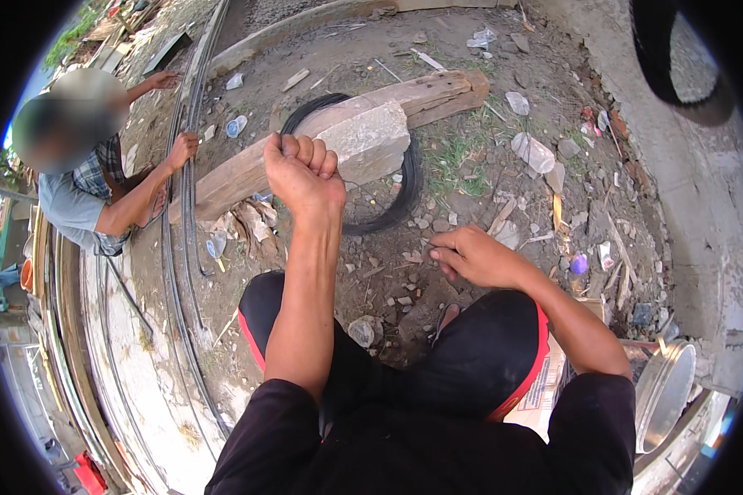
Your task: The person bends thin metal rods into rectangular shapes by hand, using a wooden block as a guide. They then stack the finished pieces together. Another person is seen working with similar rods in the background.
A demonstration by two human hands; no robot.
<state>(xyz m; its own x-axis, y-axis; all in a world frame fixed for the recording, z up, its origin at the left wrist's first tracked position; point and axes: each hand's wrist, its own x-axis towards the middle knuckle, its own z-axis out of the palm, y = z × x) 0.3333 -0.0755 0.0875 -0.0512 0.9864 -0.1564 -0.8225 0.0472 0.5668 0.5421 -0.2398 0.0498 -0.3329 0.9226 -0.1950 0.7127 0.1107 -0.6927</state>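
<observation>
My left hand (305,169) is raised in a closed fist in front of a rough concrete block (363,140) lying on a long weathered timber (446,95); what it grips, if anything, I cannot make out. My right hand (462,252) is low over the dirt by my right knee, fingers curled together on something too small to name. A coil of black wire (409,194) lies on the ground around and partly hidden by the timber and block, just beyond both hands.
A co-worker (82,198) squats at the left, gripping long dark metal rods (188,181). Plastic litter (537,153) and rubble are scattered on the dirt. A round metal container (669,396) is at lower right, beside a concrete edge (702,247).
</observation>
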